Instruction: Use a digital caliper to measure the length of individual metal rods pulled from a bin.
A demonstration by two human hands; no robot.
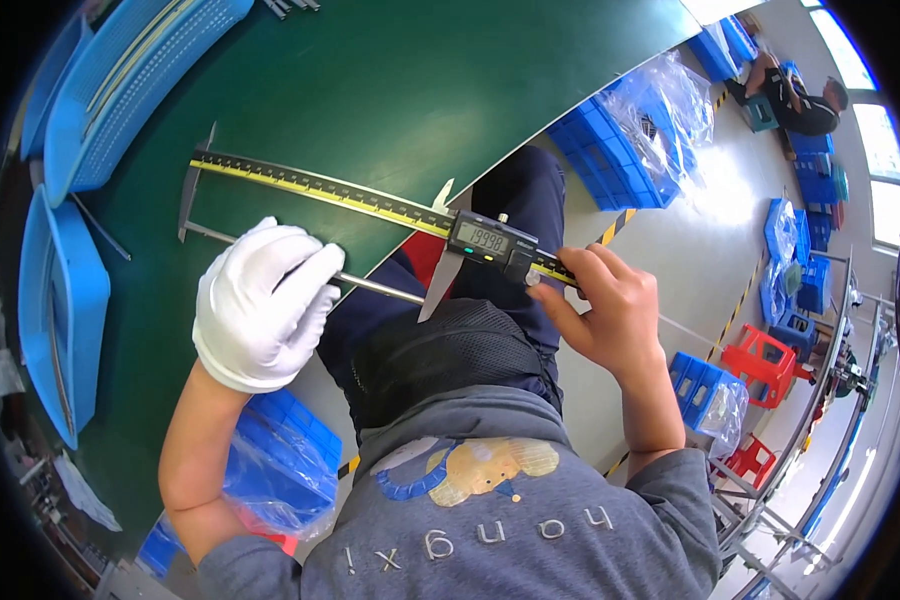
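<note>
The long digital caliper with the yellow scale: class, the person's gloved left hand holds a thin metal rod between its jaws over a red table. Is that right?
Not quite: the head view shows a dark green table, not red. The white-gloved left hand does hold the thin metal rod between the jaws of the long digital caliper.

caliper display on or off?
On: the grey screen of the long digital caliper shows dark digits, lit segments visible beside the bare right hand.

The left hand (260, 305), wearing a white glove, is curling its fingers closed in a loose fist, forearm bare and bending up from the lower left. The right hand (605, 305), bare, is pinching with thumb and fingertips, wrist angling down into a grey sleeve.
</note>
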